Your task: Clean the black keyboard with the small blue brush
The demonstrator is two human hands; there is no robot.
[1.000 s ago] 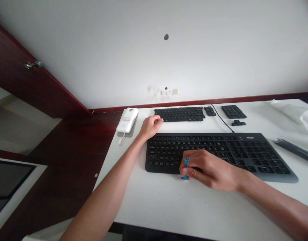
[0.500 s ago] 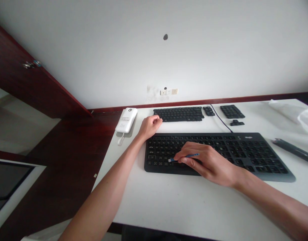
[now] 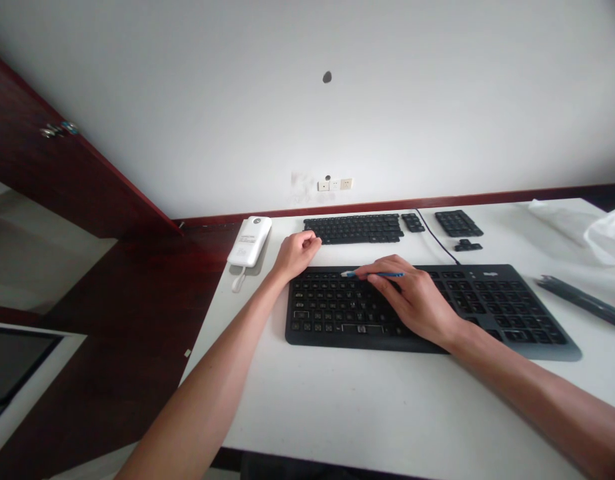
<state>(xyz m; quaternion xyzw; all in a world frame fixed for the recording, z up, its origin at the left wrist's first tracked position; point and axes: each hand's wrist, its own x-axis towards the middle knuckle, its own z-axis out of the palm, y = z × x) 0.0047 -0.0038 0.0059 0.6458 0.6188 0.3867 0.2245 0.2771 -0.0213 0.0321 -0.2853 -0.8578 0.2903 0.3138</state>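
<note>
Pinching brush (image 3: 391, 275) in right hand (image 3: 412, 293) at top row of keyboard (image 3: 460, 288), contact can't tell | Brush: slim, blue handle, whitish tip | Keyboard: black, bare square sockets, flat on table (image 3: 337, 400) | Resting left hand (image 3: 298, 255) in loose fist by keyboard's upper-left corner | Logo (image 3: 490, 274) upper right on keyboard, print on white device (image 3: 251, 240): too small to read

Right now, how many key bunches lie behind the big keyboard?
4: wide bunch by the left hand, small bunch to its right, squarish bunch right of the cable, tiny bunch in front.
</note>
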